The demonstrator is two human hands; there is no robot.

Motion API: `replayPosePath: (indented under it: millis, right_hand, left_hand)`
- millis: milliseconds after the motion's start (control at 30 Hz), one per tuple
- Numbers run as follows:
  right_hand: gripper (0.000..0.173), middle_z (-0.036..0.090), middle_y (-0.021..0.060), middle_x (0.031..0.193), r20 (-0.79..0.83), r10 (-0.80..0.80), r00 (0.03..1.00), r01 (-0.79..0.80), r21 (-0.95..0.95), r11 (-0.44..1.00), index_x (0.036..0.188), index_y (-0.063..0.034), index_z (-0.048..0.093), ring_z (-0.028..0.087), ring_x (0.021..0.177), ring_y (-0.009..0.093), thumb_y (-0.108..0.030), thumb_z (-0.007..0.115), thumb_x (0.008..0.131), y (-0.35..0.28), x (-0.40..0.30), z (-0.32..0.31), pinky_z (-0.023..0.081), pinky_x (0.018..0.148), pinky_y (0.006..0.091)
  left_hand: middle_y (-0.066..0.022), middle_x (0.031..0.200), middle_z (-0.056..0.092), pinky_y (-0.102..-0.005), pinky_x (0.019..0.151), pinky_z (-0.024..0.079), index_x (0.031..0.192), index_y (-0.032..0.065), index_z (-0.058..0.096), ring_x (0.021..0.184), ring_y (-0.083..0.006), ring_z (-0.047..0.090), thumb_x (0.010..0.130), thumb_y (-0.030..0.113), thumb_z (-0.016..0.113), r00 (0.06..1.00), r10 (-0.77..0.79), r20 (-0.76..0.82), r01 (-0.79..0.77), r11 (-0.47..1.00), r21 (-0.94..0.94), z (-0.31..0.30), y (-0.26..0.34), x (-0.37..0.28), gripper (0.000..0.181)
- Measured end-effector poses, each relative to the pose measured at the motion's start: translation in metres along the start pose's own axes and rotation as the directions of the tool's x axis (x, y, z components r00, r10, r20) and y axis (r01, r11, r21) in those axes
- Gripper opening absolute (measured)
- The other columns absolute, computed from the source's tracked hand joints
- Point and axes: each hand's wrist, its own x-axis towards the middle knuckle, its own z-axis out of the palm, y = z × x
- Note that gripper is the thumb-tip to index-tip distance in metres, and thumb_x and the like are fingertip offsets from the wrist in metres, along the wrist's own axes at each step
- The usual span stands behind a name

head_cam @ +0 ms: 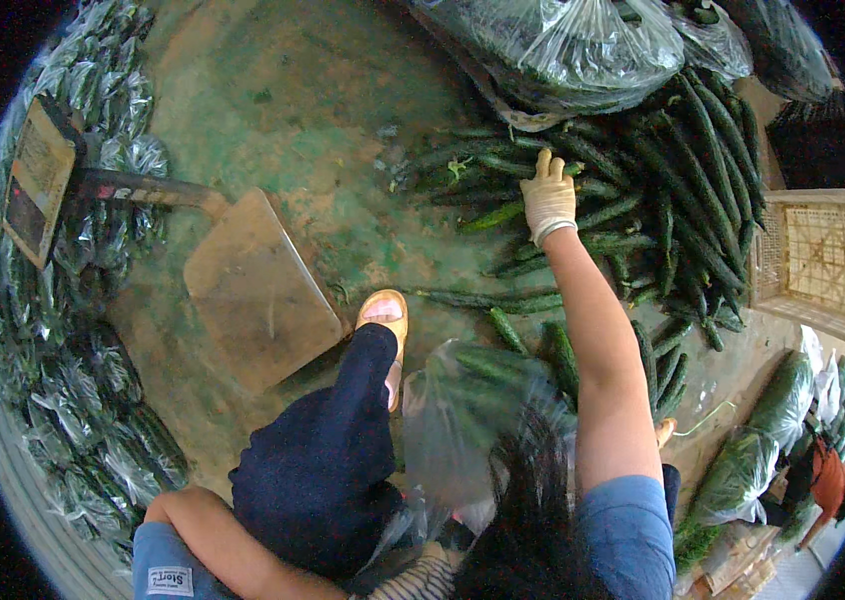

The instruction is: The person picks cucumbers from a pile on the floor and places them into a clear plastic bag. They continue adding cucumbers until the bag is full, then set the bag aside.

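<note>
My right hand (550, 196), in a cream work glove, reaches into a spread of loose cucumbers (692, 176) on the floor. Its fingers lie over them, and a yellowish-green cucumber (494, 217) shows just left of the palm. The palm side is hidden, so a grip cannot be made out. My left forearm (250, 544) bends in along the bottom edge towards striped fabric (411, 576); whether that covers my left hand is unclear. Between my legs stands a clear plastic bag (460, 420) with cucumbers inside, partly behind dark hair (535, 480).
A platform scale (261, 292) with a display (40, 180) stands left. Bagged cucumbers (85, 405) line the left side. Large filled bags (565, 60) lie at the top, a plastic crate (820, 262) at right. Another person (827, 480) is lower right, near more bags (737, 472).
</note>
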Motion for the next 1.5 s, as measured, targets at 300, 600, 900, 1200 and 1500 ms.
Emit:
replayPosePath:
  millis: [300,600,900,1200,1500]
  right_hand:
    - [0.026,0.06,0.0105,0.097,-0.04,0.064,0.997,-0.01,0.774,0.633,0.095,-0.0154,0.064,0.059,0.09,0.03,-0.026,0.071,0.072,0.015,-0.091,-0.055,0.049,0.072,0.0385]
    - [0.082,0.059,0.0158,0.116,0.225,-0.023,0.974,-0.181,0.717,-0.674,0.146,-0.0101,0.018,0.062,0.09,0.021,-0.006,0.062,0.077,0.021,-0.239,-0.145,0.049,0.083,0.0308]
    - [0.087,0.065,0.0159,0.089,0.195,0.058,0.979,-0.065,0.57,-0.819,0.13,0.0108,0.038,0.062,0.071,0.018,-0.031,0.074,0.063,0.022,-0.398,-0.232,0.051,0.063,0.0254]
    - [0.076,0.062,0.0147,0.086,0.208,-0.066,0.976,-0.12,0.26,-0.958,0.133,0.0091,0.034,0.057,0.065,0.02,-0.026,0.065,0.073,-0.041,-0.452,-0.245,0.047,0.057,0.0285]
    - [0.067,0.065,0.0122,0.091,0.315,-0.068,0.947,-0.188,0.369,-0.91,0.132,0.0,0.041,0.061,0.071,0.017,-0.018,0.063,0.071,-0.055,-0.486,-0.274,0.052,0.062,0.0281]
  left_hand:
    - [-0.0176,0.073,0.058,-0.0467,0.066,0.047,0.079,-0.0009,0.059,0.072,-0.0365,0.056,0.071,0.005,0.055,0.998,-0.057,-0.004,0.056,0.995,-0.086,0.011,0.026,-0.016,0.011]
    - [-0.0153,0.078,0.06,-0.043,0.062,0.052,0.094,0.003,0.058,0.075,-0.0338,0.064,0.069,0.013,0.059,0.975,0.142,0.173,-0.173,0.968,0.181,0.012,0.034,-0.003,0.027]
    - [-0.0161,0.083,0.063,-0.0395,0.066,0.049,0.097,0.0024,0.063,0.075,-0.0302,0.062,0.089,0.03,0.052,0.936,0.117,-0.331,-0.222,0.928,-0.299,0.004,0.014,0.054,0.03]
    - [-0.0017,0.092,0.066,-0.0304,0.069,0.047,0.105,0.0069,0.066,0.078,-0.0129,0.058,0.093,0.033,0.049,0.907,0.023,-0.421,-0.33,0.659,-0.676,0.023,-0.029,0.095,0.033]
    - [-0.0048,0.067,0.062,-0.0313,0.062,0.044,0.084,0.0046,0.068,0.065,-0.014,0.054,0.094,0.044,0.044,0.793,0.053,-0.606,-0.458,0.708,-0.537,0.017,-0.015,0.101,0.047]
